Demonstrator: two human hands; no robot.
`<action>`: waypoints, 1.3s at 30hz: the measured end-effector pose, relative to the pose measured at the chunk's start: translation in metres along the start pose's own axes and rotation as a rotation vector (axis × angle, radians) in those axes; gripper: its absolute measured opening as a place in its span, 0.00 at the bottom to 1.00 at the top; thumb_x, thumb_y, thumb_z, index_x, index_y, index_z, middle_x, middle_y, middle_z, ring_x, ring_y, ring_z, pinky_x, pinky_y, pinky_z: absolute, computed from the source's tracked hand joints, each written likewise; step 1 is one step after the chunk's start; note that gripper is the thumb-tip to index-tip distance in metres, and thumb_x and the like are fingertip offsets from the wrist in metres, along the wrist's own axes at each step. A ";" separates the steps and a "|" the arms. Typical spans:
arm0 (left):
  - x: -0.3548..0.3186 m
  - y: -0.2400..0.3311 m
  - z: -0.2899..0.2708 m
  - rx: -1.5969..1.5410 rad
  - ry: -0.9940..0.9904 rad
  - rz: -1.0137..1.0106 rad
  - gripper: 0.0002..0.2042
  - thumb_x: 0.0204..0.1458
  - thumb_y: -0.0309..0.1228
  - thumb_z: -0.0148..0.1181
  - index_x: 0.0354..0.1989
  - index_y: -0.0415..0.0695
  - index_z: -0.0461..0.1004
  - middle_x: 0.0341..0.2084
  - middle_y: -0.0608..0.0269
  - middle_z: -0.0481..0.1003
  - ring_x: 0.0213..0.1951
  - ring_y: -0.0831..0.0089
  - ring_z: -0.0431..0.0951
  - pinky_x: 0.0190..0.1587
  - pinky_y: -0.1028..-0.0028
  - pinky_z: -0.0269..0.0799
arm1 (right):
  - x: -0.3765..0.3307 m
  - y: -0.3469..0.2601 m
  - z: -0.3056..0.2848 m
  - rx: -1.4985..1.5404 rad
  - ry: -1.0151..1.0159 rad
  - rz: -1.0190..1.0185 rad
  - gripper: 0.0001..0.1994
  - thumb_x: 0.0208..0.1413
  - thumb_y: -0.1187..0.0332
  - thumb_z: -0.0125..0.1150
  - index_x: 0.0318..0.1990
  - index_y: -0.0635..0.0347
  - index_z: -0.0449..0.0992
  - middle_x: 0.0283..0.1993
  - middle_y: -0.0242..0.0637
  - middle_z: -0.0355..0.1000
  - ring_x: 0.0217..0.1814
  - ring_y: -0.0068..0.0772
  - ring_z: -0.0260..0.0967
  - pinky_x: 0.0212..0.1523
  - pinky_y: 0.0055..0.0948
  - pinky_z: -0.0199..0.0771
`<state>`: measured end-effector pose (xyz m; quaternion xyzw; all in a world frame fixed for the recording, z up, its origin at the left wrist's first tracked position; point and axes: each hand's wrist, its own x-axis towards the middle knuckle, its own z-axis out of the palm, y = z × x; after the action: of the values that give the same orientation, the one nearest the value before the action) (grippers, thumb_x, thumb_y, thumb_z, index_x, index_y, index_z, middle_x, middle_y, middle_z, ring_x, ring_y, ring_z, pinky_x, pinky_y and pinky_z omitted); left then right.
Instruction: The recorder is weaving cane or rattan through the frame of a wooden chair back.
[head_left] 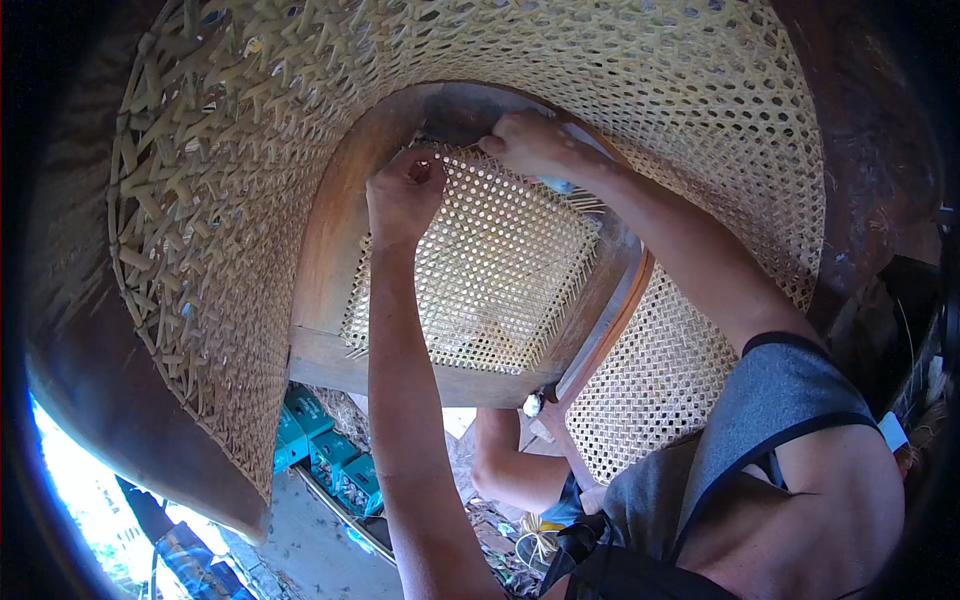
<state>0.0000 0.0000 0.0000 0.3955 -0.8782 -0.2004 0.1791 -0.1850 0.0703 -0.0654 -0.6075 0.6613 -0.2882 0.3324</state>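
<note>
A woven cane panel [500,260] is set in the wooden seat frame [330,270] of a chair, with loose cane ends sticking out along its right and lower left edges. My left hand [408,190] is closed at the panel's far left corner, fingers curled in a pinch; what they hold is hidden. Further right, my right hand [540,145] is closed over the panel's far edge, its fingertips pointing left and largely hidden. A light-blue thing [556,185] shows beneath that hand, its kind unclear.
The chair's curved cane back [690,60] wraps around the far side and both flanks, with rough cane ends on the left inner face [190,230]. Below the seat at left are several teal boxes [358,485]. A bare bent leg [510,465] is beneath the front edge.
</note>
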 end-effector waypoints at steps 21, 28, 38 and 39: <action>0.009 -0.001 -0.005 -0.054 0.053 -0.273 0.09 0.43 0.30 0.62 0.31 0.39 0.72 0.15 0.58 0.76 0.21 0.67 0.81 0.30 0.71 0.76 | 0.009 -0.018 0.022 0.071 0.277 -0.145 0.17 0.56 0.55 0.58 0.36 0.63 0.77 0.29 0.48 0.76 0.33 0.49 0.75 0.38 0.46 0.74; 0.008 -0.006 -0.006 0.132 0.103 -0.244 0.11 0.43 0.34 0.63 0.29 0.40 0.73 0.20 0.55 0.78 0.24 0.65 0.80 0.31 0.69 0.75 | 0.014 -0.017 0.016 0.013 0.217 -0.108 0.19 0.57 0.54 0.57 0.40 0.63 0.77 0.35 0.52 0.76 0.40 0.53 0.76 0.42 0.48 0.73; 0.013 0.010 0.017 -0.170 -0.262 -0.182 0.13 0.58 0.38 0.55 0.36 0.41 0.78 0.18 0.61 0.75 0.20 0.74 0.78 0.25 0.72 0.75 | -0.014 -0.011 -0.010 0.057 0.275 0.014 0.20 0.58 0.52 0.55 0.41 0.64 0.78 0.36 0.52 0.76 0.42 0.53 0.75 0.45 0.47 0.74; 0.012 0.013 0.013 -0.169 -0.262 -0.179 0.13 0.58 0.38 0.55 0.36 0.41 0.78 0.18 0.61 0.75 0.20 0.74 0.78 0.25 0.72 0.75 | -0.018 -0.012 -0.012 0.093 0.278 0.032 0.21 0.58 0.52 0.55 0.39 0.65 0.78 0.37 0.52 0.77 0.44 0.53 0.76 0.47 0.46 0.75</action>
<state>-0.0223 0.0013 -0.0028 0.4264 -0.8353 -0.3382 0.0773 -0.1863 0.0864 -0.0472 -0.5349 0.6966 -0.3946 0.2702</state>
